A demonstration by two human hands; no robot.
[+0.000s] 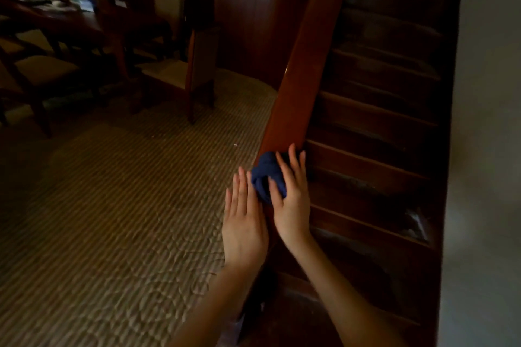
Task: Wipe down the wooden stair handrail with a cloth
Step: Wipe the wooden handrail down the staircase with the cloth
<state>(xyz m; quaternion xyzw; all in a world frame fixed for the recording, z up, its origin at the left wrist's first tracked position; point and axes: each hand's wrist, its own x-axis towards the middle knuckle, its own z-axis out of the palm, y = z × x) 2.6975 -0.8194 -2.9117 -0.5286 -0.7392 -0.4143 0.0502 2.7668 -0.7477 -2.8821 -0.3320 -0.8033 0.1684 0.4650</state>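
right hand [290, 203], fingers straight, pressing blue cloth [263, 175] onto handrail [296, 87]; left hand [244, 222] flat, empty, at 9 o'clock. advised: even pressure, stroke toward 12 o'clock.

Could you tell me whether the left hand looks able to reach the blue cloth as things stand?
Probably yes: the left hand lies flat right beside the blue cloth on the handrail, with nothing between them, and the right hand presses only its right part, leaving the left side bare.
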